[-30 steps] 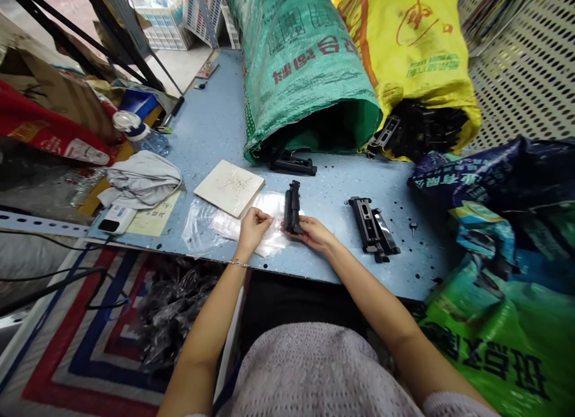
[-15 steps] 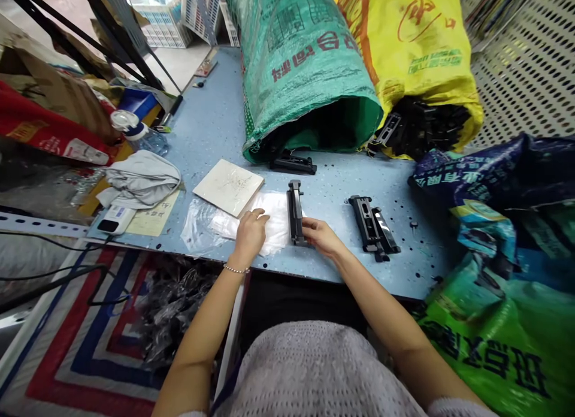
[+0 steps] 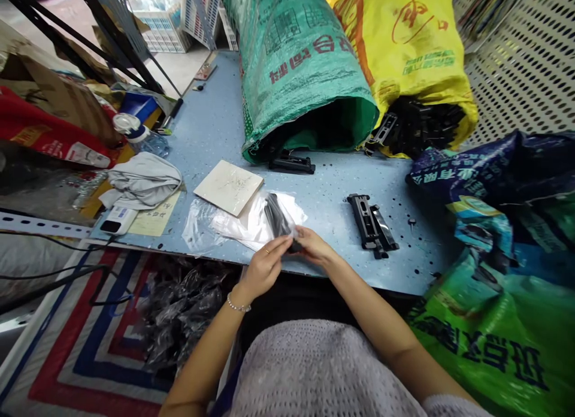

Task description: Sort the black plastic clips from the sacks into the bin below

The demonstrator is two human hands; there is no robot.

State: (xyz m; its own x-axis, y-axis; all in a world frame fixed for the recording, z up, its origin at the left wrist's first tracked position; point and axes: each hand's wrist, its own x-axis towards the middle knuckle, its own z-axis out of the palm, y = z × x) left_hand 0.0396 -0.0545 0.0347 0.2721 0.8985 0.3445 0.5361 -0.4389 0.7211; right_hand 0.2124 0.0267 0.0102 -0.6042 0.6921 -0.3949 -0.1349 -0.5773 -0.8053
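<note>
A black plastic part (image 3: pixel 277 217) lies inside a clear plastic bag, over the stack of clear bags (image 3: pixel 240 228) near the table's front edge. My left hand (image 3: pixel 265 266) pinches the bag at its near end. At the part's near end is my right hand (image 3: pixel 313 245), its fingers closed around it from the right. A cream square board (image 3: pixel 229 187) rests on the back of the bag stack. To the right, a pair of similar black parts (image 3: pixel 371 224) lie side by side on the blue table (image 3: pixel 323 192).
A green woven sack (image 3: pixel 305 63) and a yellow sack (image 3: pixel 413 51) lie at the back, black parts showing in their mouths. One part (image 3: pixel 291 162) sits before the green sack. Grey cloth (image 3: pixel 144 178) and a bottle (image 3: pixel 146 138) stand left. Full bags (image 3: pixel 489 339) crowd the right.
The black part has moved left from the bare table into a clear bag and tilted. My left hand has moved right and closed on the bag, meeting my right hand.
</note>
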